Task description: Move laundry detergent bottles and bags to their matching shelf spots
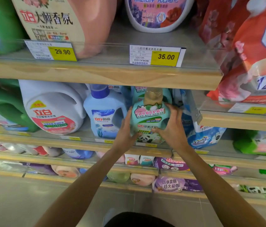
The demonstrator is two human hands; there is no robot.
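Note:
A mint-green detergent bottle (149, 117) with a tan cap and a panda on its label stands at the front of the second shelf (83, 145). My left hand (126, 130) presses its left side and my right hand (172, 126) wraps its right side, so both hold it. Another mint bottle stands right behind it, mostly hidden. A light-blue bottle (105, 115) with a purple cap is directly to its left, and a blue-and-white detergent bag (206, 136) leans at its right.
A big white jug (52, 108) and green bottles (6, 108) fill the shelf's left. The upper shelf (112, 74) carries a pink jug (73, 22), a white-rimmed jug (156, 13) and red bags (256, 51). Lower shelves hold pouches; grey floor lies below.

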